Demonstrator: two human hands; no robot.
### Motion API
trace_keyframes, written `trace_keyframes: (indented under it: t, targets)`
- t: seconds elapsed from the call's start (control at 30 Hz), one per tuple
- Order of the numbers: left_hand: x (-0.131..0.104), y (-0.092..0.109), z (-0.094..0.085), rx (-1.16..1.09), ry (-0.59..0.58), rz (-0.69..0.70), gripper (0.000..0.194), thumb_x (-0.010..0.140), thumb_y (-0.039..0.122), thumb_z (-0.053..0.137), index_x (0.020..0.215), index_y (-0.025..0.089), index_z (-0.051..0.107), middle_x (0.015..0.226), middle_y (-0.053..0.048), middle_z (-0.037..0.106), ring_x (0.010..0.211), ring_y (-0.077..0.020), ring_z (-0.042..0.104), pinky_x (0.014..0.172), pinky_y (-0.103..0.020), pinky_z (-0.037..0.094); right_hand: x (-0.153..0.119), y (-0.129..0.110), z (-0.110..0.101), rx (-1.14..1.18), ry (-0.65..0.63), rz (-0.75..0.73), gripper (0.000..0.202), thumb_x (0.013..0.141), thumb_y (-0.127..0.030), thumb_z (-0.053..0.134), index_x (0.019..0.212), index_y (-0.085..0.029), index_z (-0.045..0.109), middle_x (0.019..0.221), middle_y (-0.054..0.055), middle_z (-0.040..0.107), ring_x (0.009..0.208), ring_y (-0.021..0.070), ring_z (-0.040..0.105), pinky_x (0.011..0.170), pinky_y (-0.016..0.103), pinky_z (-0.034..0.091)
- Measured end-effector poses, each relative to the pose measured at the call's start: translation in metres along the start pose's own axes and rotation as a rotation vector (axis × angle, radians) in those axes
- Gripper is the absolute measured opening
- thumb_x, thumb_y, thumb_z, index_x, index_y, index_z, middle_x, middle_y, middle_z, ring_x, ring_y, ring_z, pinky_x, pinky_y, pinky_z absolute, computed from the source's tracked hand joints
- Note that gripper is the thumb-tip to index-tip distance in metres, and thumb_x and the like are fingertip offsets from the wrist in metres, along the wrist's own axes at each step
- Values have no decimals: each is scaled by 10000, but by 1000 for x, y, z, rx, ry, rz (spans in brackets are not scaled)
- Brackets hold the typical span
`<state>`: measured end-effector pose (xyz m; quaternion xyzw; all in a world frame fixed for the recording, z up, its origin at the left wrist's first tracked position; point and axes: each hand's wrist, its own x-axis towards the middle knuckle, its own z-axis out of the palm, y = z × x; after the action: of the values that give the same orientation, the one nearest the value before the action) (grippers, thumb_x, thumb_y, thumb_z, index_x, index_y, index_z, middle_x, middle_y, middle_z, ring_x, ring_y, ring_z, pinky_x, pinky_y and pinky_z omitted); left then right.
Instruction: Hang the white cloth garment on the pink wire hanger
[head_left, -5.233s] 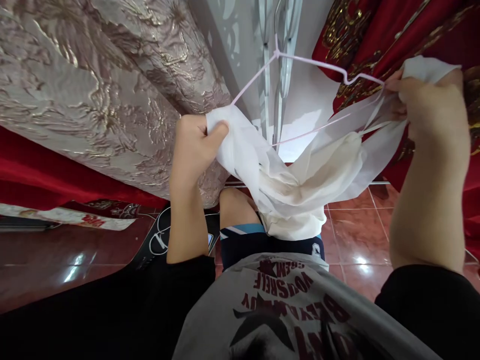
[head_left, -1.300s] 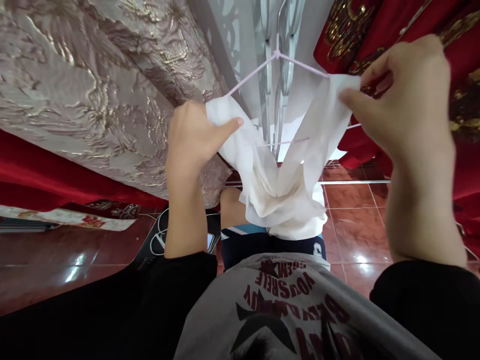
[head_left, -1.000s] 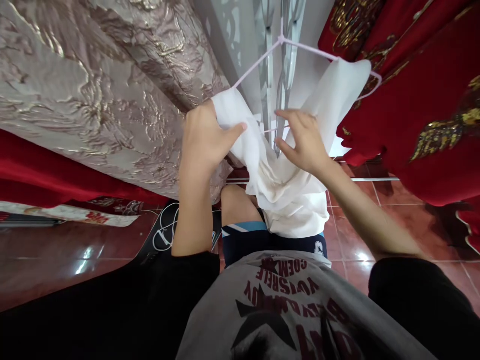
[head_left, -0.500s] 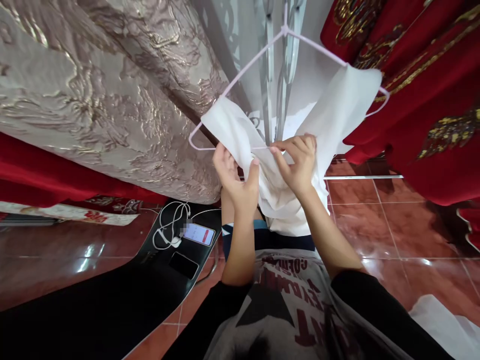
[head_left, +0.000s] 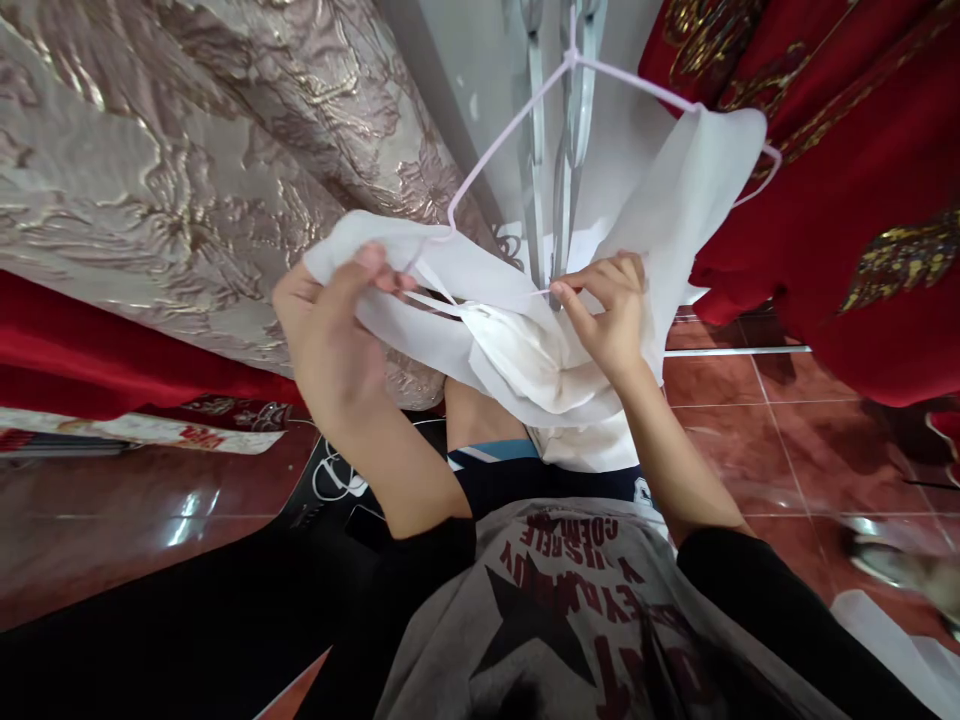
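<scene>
A pale pink hanger (head_left: 510,138) hangs in front of me with a white garment (head_left: 679,195) draped over its right arm. My left hand (head_left: 341,345), blurred, is closed on the garment's left shoulder edge, stretched out past the hanger's left side. Thin white straps (head_left: 439,300) run from near those fingers into the bunched cloth. The hanger's left end is covered by fabric. With thumb and finger, my right hand (head_left: 611,315) pinches the hanger's thin lower bar at the middle, against the garment.
Embossed pinkish-silver fabric (head_left: 187,190) hangs on the left, red gold-trimmed fabric (head_left: 847,240) on the right. Metal rails (head_left: 536,150) stand behind the hanger. A black bench (head_left: 225,570) bears a phone (head_left: 367,525) and white cable (head_left: 330,480). A blurred shoe (head_left: 889,555) shows near white cloth (head_left: 892,640) on the tiles.
My left hand has moved left and up, drawing the garment's left side outward over the hanger's end. My right hand keeps nearly the same place. A blurred shoe has appeared at the right.
</scene>
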<state>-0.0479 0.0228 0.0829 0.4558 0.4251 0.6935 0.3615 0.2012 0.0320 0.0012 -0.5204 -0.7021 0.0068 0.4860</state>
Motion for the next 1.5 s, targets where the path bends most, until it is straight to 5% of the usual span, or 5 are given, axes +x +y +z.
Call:
trace_keyframes:
  t: [0.23,0.4,0.77,0.97,1.5]
  targets:
    - [1,-63,-38,-260,65,-86,572,575,581,889,1034,326,663,1112,-4,736,992,-252,608,699,-342,482,-2,0,-1,6,-25,24,412,997,-561,498,879,-246,736,806,46,655,912,206,569,1094,507,406]
    - [-50,-82,3,-377,-77,-243,457,837,570,653,1212,310,655,1494,-29,584,623,-137,463,549,-328,385,-5,-9,2,18,-10,35,404,998,-545,509,864,-240,737,815,43,671,906,199,587,1114,512,389]
    - [-67,-77,59,-338,3,-72,205,902,331,724,898,228,546,905,7,597,481,-63,445,490,-247,372,-7,-9,-54,360,228,-18,212,966,-435,584,1074,-297,703,1062,30,692,1019,203,680,923,458,567]
    - [-71,-83,69,-440,2,-77,237,818,257,761,861,228,530,893,5,604,474,-62,409,465,-251,332,9,48,-78,243,355,153,803,844,-568,723,1532,-340,377,1567,110,433,1466,297,454,1181,494,435]
    - [-73,-79,65,-408,15,-141,278,798,273,764,902,237,508,906,3,610,501,-69,384,465,-237,329,6,10,-67,-26,184,329,291,746,-376,783,702,-166,585,664,2,505,711,153,533,674,335,481]
